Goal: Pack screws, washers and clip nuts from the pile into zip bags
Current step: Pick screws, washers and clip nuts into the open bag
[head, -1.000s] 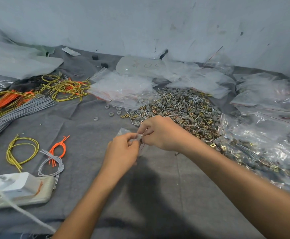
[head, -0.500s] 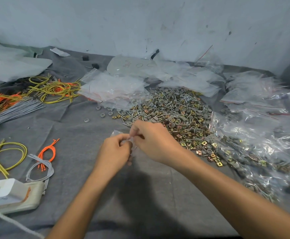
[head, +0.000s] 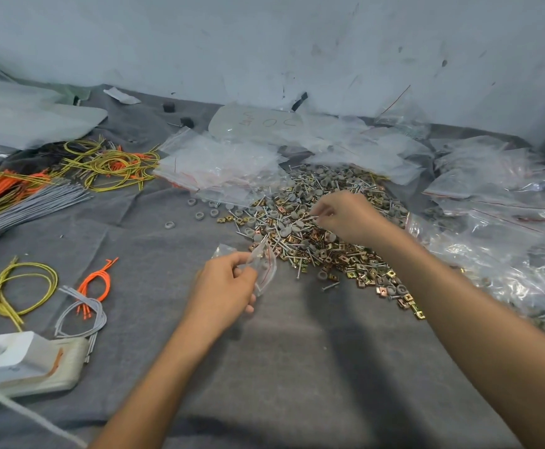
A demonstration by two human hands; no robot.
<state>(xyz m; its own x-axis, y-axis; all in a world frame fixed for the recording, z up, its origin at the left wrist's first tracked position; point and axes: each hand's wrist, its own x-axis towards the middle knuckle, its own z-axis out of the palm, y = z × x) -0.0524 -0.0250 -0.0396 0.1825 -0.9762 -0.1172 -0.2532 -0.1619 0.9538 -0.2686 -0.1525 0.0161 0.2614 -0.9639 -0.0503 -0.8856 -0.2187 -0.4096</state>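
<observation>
The only writing you can see is hand-drawn, in dark marker, on a clear plastic sheet [head: 255, 124] lying flat at the upper centre of the frame, close to the wall. It stands upside down from where you sit. Two of its characters look round, like zeros or the letter O; the rest are too faint and too small to read for certain.

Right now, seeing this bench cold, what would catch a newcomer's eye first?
The glinting pile of screws, washers and clip nuts at centre, with the right hand over it, fingertips pinched. Just in front, the left hand holds a small zip bag. Bright orange and yellow wires lie at far left.
</observation>
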